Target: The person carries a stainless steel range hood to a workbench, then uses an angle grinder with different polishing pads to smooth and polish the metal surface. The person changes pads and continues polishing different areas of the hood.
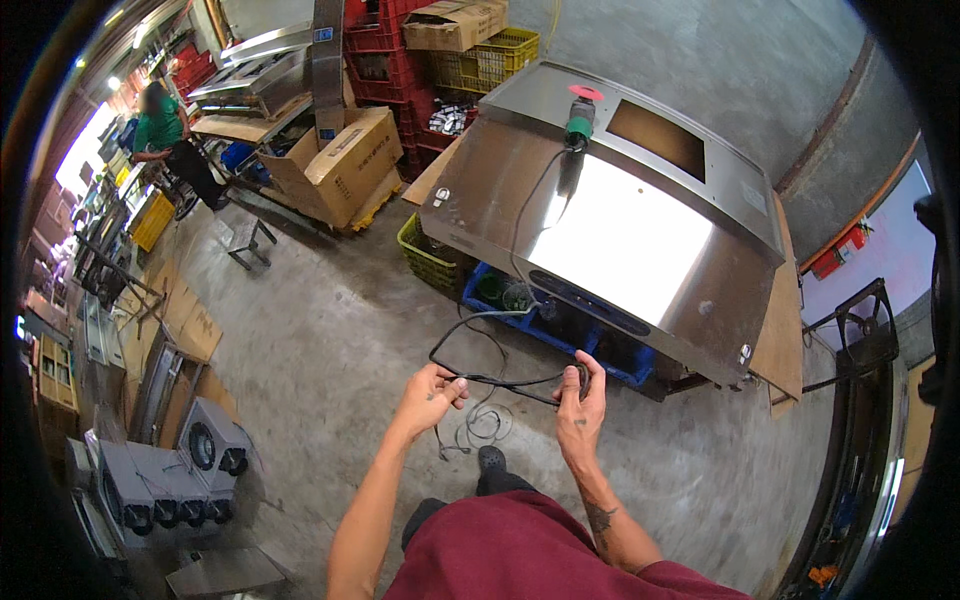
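Black cord [515, 383] spans both hands before a large steel unit [495, 185]; left hand [430, 398] has fingers pinched on it, right hand [580, 400] fingers clamped round a bunch; thin cord loops [488, 437] lie on floor [330, 345] near the shoe [492, 460]; green grinder [579, 125] rests atop unit; blue crate [632, 369] below its near edge; stool [250, 240] farther left.

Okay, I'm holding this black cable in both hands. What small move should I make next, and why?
Perhaps hold firm with your right hand and use your left hand to tease the black cable strands apart: more than one runs close together between your hands, and a slack bend loops out beyond the left one.
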`<state>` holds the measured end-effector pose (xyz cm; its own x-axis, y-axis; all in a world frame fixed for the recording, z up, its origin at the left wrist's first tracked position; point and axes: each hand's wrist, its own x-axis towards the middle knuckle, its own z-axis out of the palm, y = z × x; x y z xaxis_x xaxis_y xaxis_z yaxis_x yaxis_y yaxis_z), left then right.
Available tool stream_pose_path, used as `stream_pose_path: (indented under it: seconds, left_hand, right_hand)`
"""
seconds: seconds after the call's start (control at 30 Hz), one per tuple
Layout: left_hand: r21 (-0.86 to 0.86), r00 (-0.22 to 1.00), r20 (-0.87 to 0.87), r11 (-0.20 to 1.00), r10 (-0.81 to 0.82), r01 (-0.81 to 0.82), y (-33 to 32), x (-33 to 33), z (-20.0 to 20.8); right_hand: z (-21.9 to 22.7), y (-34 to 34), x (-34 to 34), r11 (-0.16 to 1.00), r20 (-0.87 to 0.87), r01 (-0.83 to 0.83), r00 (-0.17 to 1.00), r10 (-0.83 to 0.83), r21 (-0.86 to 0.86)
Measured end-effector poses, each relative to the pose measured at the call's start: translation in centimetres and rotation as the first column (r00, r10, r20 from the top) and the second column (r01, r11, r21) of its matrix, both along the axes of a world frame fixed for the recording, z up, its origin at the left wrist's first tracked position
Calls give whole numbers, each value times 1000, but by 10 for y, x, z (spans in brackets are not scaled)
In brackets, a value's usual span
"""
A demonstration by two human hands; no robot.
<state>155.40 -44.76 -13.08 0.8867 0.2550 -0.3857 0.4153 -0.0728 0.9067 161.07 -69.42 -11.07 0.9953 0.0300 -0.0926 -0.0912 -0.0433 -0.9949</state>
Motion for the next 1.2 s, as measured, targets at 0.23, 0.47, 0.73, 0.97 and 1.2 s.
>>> stream_pose_path:
  seconds: [0.23, 0.47, 0.73, 0.97, 1.2]
  left_hand:
    - [-115, 939, 99, 941, 330, -318, 1, -5, -1]
    - [-49, 924, 9, 923, 383, -383, -2, -2, 6]
    - [-64, 1000, 0, 998, 21, -21, 20, -10, 0]
    - [278, 769, -237, 717, -593, 639, 28, -26, -3]
    - [-197, 891, 125, 870, -436, 453, 5, -45, -15]
  right_hand:
    - [-3, -16, -6, 939, 75, -323, 946, 316, 118]
    - [24, -12, -31, 798, 248, -553, 760, 601, -240]
    - [26, -23, -23, 76, 84, -427, -1, 996, -901]
    - [21, -10, -22, 181, 257, -462, -107, 960, -868]
    - [0, 1, -31, 296, 389, -849, 119, 914, -438]
